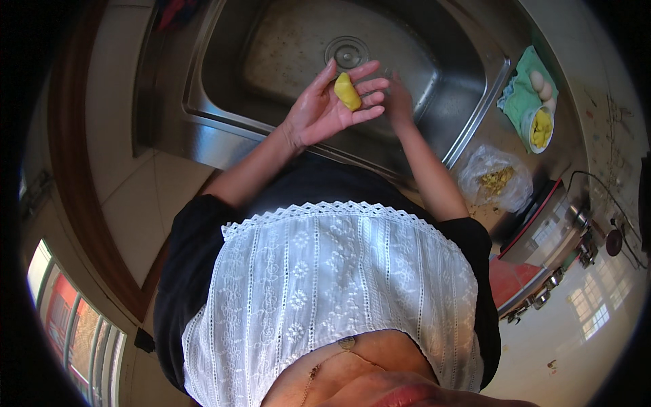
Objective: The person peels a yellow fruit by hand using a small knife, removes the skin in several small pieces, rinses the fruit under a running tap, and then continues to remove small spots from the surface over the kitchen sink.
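Note:
A peeled yellow piece of food, perhaps ginger root (348, 92), lies on the upturned palm of my left hand (330, 104), at the base of the fingers. The fingers are spread and look wet. Below both hands is a stainless steel sink (285, 66) with a round drain strainer (347, 52). My right hand (399, 99) is beside the left fingertips, over the sink's right half. It is blurred and partly hidden, so whether it holds anything cannot be told.
Right of the sink, a white bowl (532, 133) of yellow pieces and several eggs (544, 91) rest on a green cloth (518, 96). Nearer me lies a clear plastic bag (470, 178) with yellow-brown scraps. Beyond it is a black appliance with a red edge (534, 224).

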A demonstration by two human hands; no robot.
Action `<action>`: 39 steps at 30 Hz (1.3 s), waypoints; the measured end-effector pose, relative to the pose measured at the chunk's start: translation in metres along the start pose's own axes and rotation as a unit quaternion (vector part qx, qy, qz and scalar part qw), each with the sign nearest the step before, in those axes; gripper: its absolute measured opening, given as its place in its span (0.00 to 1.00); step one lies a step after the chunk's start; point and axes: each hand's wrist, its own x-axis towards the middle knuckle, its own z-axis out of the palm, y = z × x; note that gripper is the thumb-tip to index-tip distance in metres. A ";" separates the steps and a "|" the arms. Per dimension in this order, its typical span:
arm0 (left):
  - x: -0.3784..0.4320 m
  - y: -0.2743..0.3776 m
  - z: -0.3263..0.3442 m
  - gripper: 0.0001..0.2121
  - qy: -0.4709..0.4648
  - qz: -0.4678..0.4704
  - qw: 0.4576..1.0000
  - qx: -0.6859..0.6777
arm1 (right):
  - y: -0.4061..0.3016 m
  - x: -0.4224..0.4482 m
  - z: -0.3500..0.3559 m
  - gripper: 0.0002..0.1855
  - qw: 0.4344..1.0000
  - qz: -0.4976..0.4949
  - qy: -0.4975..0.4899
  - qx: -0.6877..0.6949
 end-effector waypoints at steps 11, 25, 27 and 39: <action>0.007 -0.008 0.020 0.27 0.053 0.070 0.996 0.002 | -0.102 -0.061 -0.120 0.14 0.868 0.079 0.144 0.468; 0.003 -0.014 0.036 0.27 0.091 0.044 0.984 0.147 | -0.120 -0.081 -0.128 0.12 0.924 -0.129 0.125 0.338; 0.002 -0.014 0.037 0.27 0.089 0.039 0.979 0.179 | -0.123 -0.088 -0.132 0.13 0.873 0.014 0.027 0.488; -0.003 -0.016 0.032 0.28 0.054 0.039 0.966 0.251 | -0.129 -0.097 -0.141 0.14 0.786 0.097 -0.067 0.608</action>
